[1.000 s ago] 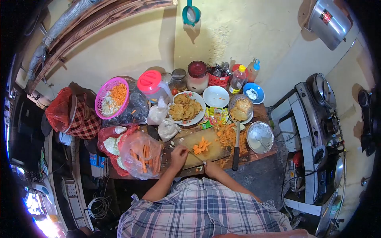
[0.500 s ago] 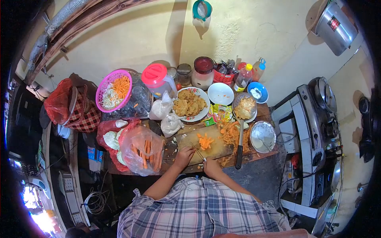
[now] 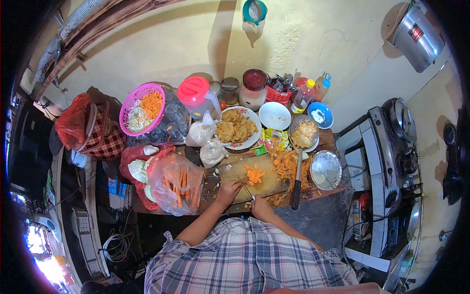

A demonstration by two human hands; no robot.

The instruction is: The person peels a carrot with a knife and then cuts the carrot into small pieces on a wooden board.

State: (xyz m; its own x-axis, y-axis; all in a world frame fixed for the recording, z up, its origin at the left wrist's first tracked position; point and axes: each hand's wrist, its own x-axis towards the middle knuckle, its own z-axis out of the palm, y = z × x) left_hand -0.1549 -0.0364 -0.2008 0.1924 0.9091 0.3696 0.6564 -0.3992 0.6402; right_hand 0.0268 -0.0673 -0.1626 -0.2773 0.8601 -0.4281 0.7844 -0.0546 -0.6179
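A worn cutting board (image 3: 230, 171) lies at the table's front, with a small heap of cut carrot pieces (image 3: 254, 174) on it. My right hand (image 3: 262, 208) is closed around the handle of a knife (image 3: 247, 191), whose narrow blade slants up and left over the board. Close to the blade, my left hand (image 3: 228, 193) rests at the board's front edge with its fingers drawn together; whatever they hold is too small to make out. Carrot peelings (image 3: 286, 169) are heaped at the board's right side.
A clear bag of whole carrots (image 3: 178, 188) lies left of the board, beside cabbage (image 3: 137, 170). A long-handled strainer (image 3: 296, 193) and a metal bowl (image 3: 325, 169) stand right. Behind are a plate of fritters (image 3: 237, 126), a white bowl (image 3: 274, 116) and a pink basket (image 3: 142, 109).
The whole view has shifted slightly. Both hands and the knife stay in nearly the same place over the board, and the carrot heap looks the same.
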